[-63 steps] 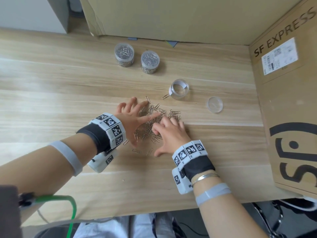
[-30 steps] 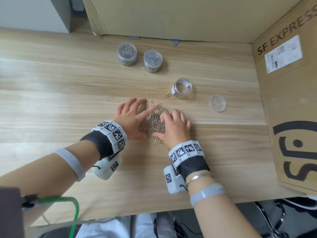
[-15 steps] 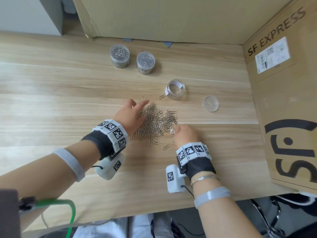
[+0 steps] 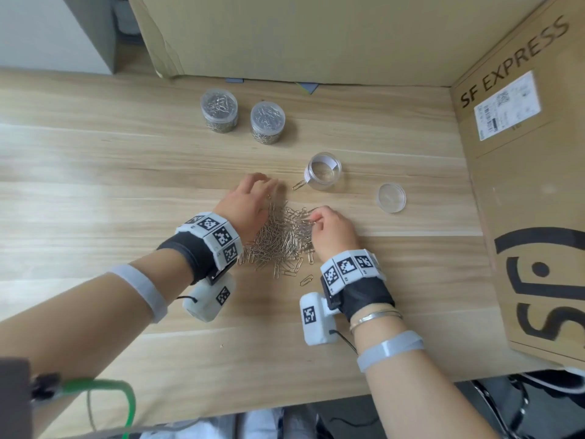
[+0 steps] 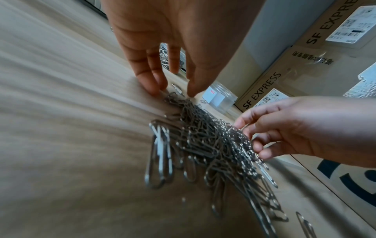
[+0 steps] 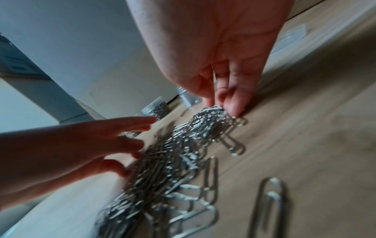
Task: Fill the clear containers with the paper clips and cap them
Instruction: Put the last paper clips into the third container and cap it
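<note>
A heap of silver paper clips (image 4: 281,239) lies mid-table between my hands. My left hand (image 4: 253,198) reaches over the heap's far left edge, fingers nearly straight, tips (image 5: 154,90) touching the clips there. My right hand (image 4: 315,218) sits at the heap's right edge with curled fingers, thumb and fingers pinching a clump of clips (image 6: 213,112). An open clear container (image 4: 323,172) with a white label stands just beyond the heap, and its clear lid (image 4: 391,198) lies to the right. Two capped containers (image 4: 219,109) (image 4: 267,122) full of clips stand at the back.
A large SF Express cardboard box (image 4: 522,185) walls off the table's right side, and another box (image 4: 300,36) stands along the back. A few stray clips (image 4: 305,280) lie near the heap's front, and one (image 4: 298,185) lies by the open container.
Both hands had lain flat over the heap. They have since drawn apart: the left reaches to the far left edge, while the right curls and pinches clips at the right edge.
</note>
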{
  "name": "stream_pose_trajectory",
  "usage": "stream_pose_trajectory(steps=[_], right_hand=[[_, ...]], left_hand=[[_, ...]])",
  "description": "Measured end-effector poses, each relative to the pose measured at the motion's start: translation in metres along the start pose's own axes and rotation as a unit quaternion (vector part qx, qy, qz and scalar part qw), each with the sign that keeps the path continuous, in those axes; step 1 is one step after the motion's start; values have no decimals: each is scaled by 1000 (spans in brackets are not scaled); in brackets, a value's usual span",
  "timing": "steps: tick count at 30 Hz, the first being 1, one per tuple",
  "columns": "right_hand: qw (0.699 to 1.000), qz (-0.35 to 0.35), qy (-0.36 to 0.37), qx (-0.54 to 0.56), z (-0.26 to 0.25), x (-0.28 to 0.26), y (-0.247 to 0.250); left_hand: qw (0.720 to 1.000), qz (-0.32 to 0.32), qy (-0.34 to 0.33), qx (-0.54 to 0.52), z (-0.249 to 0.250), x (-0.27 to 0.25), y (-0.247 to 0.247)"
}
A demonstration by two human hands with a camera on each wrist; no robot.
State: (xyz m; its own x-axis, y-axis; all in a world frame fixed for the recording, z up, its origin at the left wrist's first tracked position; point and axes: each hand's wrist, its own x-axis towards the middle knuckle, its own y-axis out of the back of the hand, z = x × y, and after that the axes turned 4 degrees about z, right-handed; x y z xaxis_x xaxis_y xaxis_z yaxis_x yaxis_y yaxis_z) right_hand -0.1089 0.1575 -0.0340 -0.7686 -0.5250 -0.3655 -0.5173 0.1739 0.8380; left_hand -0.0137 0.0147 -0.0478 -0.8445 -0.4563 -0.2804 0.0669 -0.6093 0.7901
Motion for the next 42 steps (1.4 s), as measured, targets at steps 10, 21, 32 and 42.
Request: stream_pose_trajectory(steps=[10,21,32,42], right_hand=[[1000,-7,2,-13,15,6,11],[993,-73,91,-2,-1,4,6],[981,-71,155,-95,-10,10,-7],[985,-64,152,-49,-9,22,-6]], left_hand=[[998,-36,-29,44,13,30,-1],[990,-129,-42,27,-3,8,14],[990,-112,-22,78,-1,-7,3],[997,-70,-26,21,10,5,0]])
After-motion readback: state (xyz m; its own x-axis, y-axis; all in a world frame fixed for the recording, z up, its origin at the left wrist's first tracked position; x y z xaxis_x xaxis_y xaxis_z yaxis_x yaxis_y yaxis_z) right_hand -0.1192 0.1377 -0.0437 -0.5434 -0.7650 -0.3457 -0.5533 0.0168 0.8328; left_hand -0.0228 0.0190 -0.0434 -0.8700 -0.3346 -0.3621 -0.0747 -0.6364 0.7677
